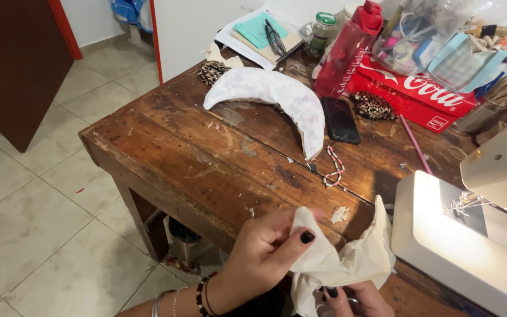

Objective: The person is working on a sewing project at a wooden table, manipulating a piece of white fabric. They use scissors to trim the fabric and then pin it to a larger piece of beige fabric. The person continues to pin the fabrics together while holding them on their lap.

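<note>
My left hand (pixel 265 252) pinches the upper corner of a cream-coloured piece of fabric (pixel 347 261) at the near edge of a worn wooden table (pixel 206 158). My right hand (pixel 353 298) grips the same fabric from below, only its fingers showing at the bottom of the frame. The cloth bunches between both hands, one point sticking up beside a white sewing machine (pixel 470 235). The machine's lamp lights its bed and needle area (pixel 462 205).
A white crescent-shaped padded piece (pixel 277 94) lies mid-table, with a black phone (pixel 340 119), a bead strand (pixel 334 167), a pink pencil (pixel 415 144) and a red bottle (pixel 350 50) near it. Notebooks with glasses (pixel 265 35), a red box (pixel 418 91) and bags crowd the back. Tiled floor lies left.
</note>
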